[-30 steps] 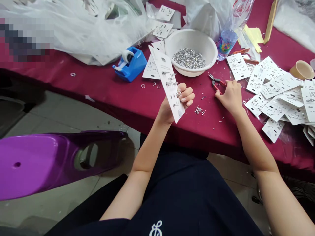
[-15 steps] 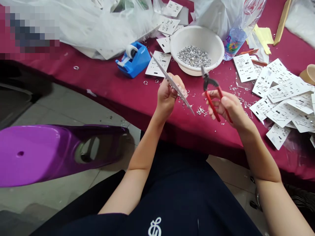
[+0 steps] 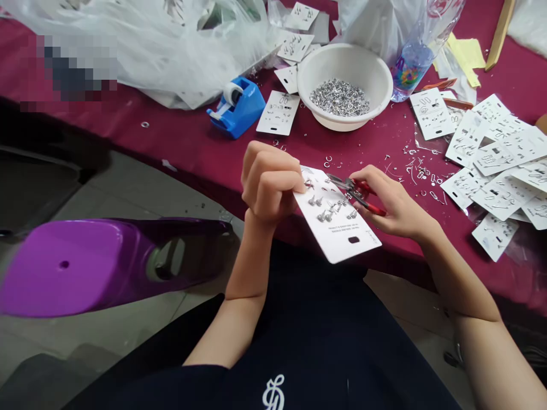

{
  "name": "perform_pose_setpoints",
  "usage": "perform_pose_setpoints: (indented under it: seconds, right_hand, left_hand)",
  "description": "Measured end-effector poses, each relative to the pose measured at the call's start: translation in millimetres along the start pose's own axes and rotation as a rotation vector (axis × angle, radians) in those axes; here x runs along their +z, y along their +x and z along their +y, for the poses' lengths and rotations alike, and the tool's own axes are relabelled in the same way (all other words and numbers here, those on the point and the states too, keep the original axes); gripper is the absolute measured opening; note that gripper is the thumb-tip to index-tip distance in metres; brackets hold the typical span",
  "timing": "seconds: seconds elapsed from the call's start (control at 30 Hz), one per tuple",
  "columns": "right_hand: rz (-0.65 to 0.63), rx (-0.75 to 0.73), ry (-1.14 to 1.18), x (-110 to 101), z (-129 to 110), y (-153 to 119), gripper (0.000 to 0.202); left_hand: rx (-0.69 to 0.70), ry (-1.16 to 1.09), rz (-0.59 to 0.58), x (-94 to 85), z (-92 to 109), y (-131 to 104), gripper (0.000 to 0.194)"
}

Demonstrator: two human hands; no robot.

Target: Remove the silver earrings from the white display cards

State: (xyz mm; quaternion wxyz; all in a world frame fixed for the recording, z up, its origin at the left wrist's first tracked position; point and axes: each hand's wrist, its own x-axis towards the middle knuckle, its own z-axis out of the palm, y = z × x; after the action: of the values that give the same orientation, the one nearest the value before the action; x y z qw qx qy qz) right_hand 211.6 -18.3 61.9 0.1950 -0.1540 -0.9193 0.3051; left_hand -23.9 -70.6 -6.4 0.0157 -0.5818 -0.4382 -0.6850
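My left hand [image 3: 271, 179] grips a white earring card [image 3: 342, 242] by its upper left edge, fingers curled. Several small silver pieces stick out of the card's face, which is tilted toward me. In my right hand [image 3: 391, 202] are red-handled cutting pliers [image 3: 363, 196]; their dark jaws reach across the card's upper right edge, beside the silver pieces. Whether the jaws touch a piece I cannot tell. Beyond the hands stands a white bowl [image 3: 303, 85] holding a heap of small silver parts [image 3: 339, 98].
A blue tape dispenser [image 3: 241, 108] and another earring card [image 3: 278, 114] lie left of the bowl. A plastic bottle [image 3: 408, 71] stands to its right. Many cards [image 3: 496, 193] are piled at right, near loose metal bits [image 3: 421, 171]. A purple stool [image 3: 85, 267] stands at left.
My left hand has turned the card from edge-on to face me. The pliers have come down and left, from upright beside the card to its upper edge.
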Motion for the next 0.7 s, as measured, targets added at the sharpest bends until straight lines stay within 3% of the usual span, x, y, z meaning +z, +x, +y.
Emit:
perform_pose_setpoints:
  seconds: [0.1,0.33,0.7]
  right_hand:
    - [-0.045,-0.039,-0.094,-2.1,0.8,-0.8,0.036]
    - [-0.038,-0.034,-0.318,-2.6,1.2,-3.2,0.034]
    - [0.053,-0.133,-0.357,-4.9,-3.0,-2.1,0.032]
  left_hand:
    - [0.301,-0.022,0.122,1.6,10.2,2.8,0.041]
    - [0.466,0.071,0.04,5.1,27.7,7.9,0.025]
    - [0.338,0.047,-0.011,1.7,27.9,-3.2,0.037]
